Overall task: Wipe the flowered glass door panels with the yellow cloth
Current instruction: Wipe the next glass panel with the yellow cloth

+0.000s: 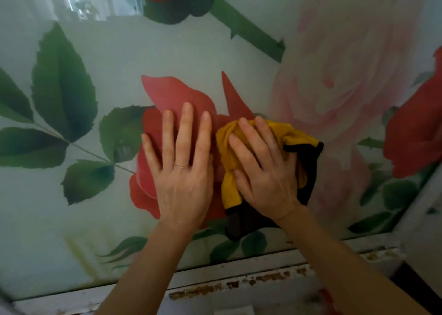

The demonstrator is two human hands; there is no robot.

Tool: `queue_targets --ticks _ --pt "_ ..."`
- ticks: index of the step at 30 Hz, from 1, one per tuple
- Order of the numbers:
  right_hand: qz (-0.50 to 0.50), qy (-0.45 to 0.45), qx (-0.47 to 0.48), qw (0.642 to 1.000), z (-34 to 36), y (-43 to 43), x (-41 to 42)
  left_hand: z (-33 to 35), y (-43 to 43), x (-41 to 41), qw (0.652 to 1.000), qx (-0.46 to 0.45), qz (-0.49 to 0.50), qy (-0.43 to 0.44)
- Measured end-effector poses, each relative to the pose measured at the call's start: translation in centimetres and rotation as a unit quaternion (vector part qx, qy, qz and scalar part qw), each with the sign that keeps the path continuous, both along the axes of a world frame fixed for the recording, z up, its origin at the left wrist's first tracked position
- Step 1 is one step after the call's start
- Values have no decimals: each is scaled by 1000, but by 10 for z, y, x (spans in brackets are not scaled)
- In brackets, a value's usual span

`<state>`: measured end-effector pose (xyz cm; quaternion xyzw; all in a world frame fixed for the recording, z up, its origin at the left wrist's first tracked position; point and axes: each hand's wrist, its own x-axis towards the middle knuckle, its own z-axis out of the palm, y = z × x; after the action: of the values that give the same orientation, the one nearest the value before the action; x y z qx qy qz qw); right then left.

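The flowered glass door panel (191,51) fills the view, printed with red roses, a pale pink rose and green leaves. My left hand (181,166) lies flat on a red rose with its fingers straight and spread, a thin ring on one finger. Just to its right, my right hand (263,171) presses the yellow cloth (229,152) against the glass, fingers straight over it. The cloth is bunched, with a black edge and a dark underside showing below and to the right of the hand.
A white door frame (239,276) with chipped, rust-coloured spots runs along the bottom of the panel. Another white frame piece (421,219) rises at the right edge. A bright window reflection (81,4) shows in the glass at top left.
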<state>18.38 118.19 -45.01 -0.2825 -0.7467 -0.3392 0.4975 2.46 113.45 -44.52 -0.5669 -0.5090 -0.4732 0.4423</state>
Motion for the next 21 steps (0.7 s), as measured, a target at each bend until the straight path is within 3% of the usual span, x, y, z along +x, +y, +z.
queue_targets --ticks 6,11,15,21 --pt "-26 21 -4 999 14 14 46 0 4 19 1000 -8 -8 15" --pt "-170 128 17 977 15 20 68 -1 6 23 1000 -3 -9 3" --pt "-114 223 -35 968 2 3 17 1 14 50 998 -19 -45 49" --pt "-35 132 -71 988 -4 12 44 -4 27 79 1000 -2 -21 16"
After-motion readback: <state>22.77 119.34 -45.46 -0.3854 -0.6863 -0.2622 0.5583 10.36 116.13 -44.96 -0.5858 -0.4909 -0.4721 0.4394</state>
